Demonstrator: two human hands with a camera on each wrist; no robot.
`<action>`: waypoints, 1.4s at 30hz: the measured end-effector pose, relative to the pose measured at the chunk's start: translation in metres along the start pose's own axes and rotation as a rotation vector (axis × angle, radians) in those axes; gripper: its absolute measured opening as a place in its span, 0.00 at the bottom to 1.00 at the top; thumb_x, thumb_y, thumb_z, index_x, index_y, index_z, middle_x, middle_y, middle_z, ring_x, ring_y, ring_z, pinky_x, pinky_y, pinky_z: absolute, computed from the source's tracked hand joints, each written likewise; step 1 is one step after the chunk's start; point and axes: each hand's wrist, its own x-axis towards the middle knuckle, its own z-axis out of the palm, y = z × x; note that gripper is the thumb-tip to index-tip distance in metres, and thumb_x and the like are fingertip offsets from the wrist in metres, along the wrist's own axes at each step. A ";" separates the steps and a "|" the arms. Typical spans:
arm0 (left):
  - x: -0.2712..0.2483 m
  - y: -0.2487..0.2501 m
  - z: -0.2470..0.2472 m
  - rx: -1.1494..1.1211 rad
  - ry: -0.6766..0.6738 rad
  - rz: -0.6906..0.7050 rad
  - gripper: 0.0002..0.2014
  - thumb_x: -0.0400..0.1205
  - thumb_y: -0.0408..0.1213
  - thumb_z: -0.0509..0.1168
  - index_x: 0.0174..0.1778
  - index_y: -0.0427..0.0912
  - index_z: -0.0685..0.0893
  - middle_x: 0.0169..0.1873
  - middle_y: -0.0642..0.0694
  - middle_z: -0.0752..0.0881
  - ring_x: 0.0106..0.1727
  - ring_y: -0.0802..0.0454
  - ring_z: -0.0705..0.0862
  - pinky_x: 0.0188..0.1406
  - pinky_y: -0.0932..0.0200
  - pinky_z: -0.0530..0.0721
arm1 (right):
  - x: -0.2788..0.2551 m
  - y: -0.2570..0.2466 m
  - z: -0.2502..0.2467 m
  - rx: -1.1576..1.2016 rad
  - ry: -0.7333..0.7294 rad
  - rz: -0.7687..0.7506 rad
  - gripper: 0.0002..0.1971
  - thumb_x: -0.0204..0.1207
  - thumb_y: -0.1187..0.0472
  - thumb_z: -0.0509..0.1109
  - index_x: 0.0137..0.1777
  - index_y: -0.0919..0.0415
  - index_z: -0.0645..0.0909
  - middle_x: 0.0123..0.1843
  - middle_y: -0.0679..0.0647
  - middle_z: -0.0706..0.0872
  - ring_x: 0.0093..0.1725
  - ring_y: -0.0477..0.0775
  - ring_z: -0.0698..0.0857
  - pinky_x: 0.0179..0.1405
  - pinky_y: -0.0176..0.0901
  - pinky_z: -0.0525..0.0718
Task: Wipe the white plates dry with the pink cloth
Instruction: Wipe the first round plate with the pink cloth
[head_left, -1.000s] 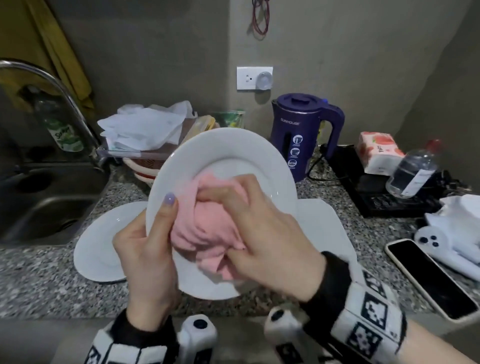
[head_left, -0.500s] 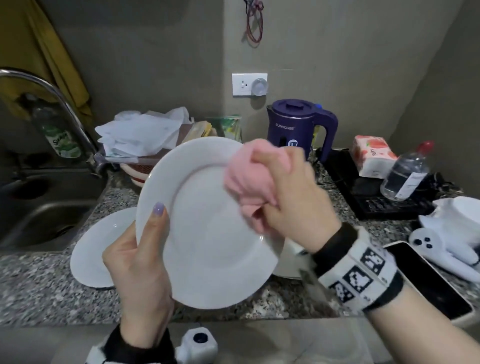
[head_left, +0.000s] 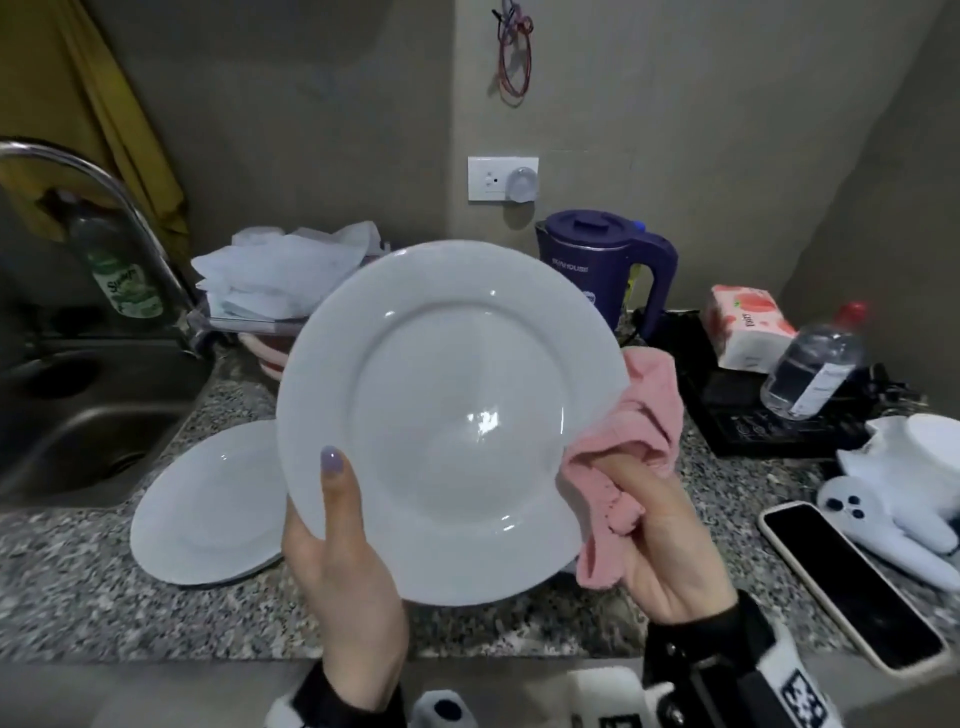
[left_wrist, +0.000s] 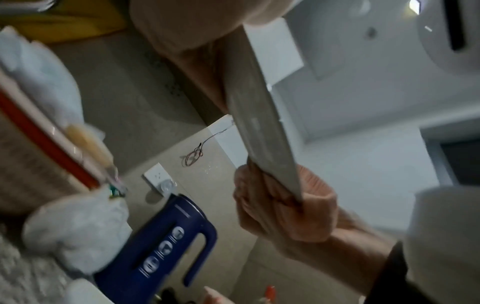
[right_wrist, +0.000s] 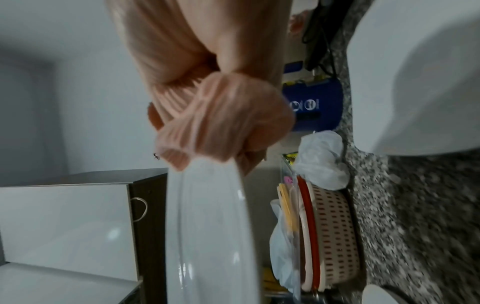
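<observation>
1. Plate (head_left: 452, 415) in hand: a white plate is held tilted above the granite counter (head_left: 78, 587), its face toward the head camera, its top rim in front of the purple kettle (head_left: 605, 265).
2. Left hand (head_left: 343, 566) grips the plate at its lower left rim, thumb laid up across the face and the fingers hidden behind it.
3. Right hand (head_left: 670, 545) is curled round the pink cloth (head_left: 636, 436) and pinches it over the plate's right rim; in the left wrist view the cloth (left_wrist: 280, 205) wraps both sides of that edge.
4. Second white plate (head_left: 208, 504) lies flat on the counter just left of the held plate, partly hidden behind it, its left edge near the sink (head_left: 78, 415) but apart from it.
5. Another white plate (right_wrist: 415, 72) shows on the counter in the right wrist view only; the head view hides it behind the held plate.
6. Right of the cloth the counter is crowded: a black tray (head_left: 769, 415) with a tissue pack (head_left: 748, 327) and a clear bottle (head_left: 810, 369), a phone (head_left: 852, 582) near the front edge, and a white plush toy (head_left: 893, 499) touching its far end.
7. Behind the held plate sit a basket (right_wrist: 335, 236) and crumpled white bags (head_left: 285, 275), close to its top left rim.
8. Bare granite shows along the front edge, below the flat plate and the left hand.
</observation>
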 end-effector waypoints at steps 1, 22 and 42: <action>0.001 -0.001 -0.003 0.037 -0.083 0.006 0.22 0.80 0.54 0.62 0.69 0.54 0.80 0.61 0.60 0.87 0.64 0.58 0.85 0.63 0.55 0.84 | 0.003 -0.002 -0.005 -0.001 0.010 0.012 0.38 0.46 0.65 0.87 0.59 0.73 0.79 0.50 0.70 0.86 0.44 0.59 0.89 0.49 0.52 0.89; 0.021 -0.023 -0.012 0.000 -0.228 -0.518 0.21 0.76 0.38 0.68 0.66 0.45 0.84 0.55 0.44 0.91 0.53 0.44 0.91 0.41 0.53 0.91 | 0.018 -0.061 -0.011 -0.564 0.041 -0.092 0.23 0.76 0.76 0.64 0.69 0.58 0.77 0.58 0.59 0.89 0.56 0.53 0.89 0.48 0.38 0.88; 0.007 -0.008 -0.015 0.009 -0.119 -0.377 0.17 0.81 0.31 0.65 0.66 0.37 0.83 0.57 0.41 0.90 0.57 0.44 0.90 0.55 0.49 0.87 | -0.011 -0.020 0.042 -2.097 -0.310 -0.443 0.36 0.69 0.53 0.64 0.76 0.41 0.54 0.62 0.51 0.62 0.56 0.61 0.74 0.37 0.52 0.80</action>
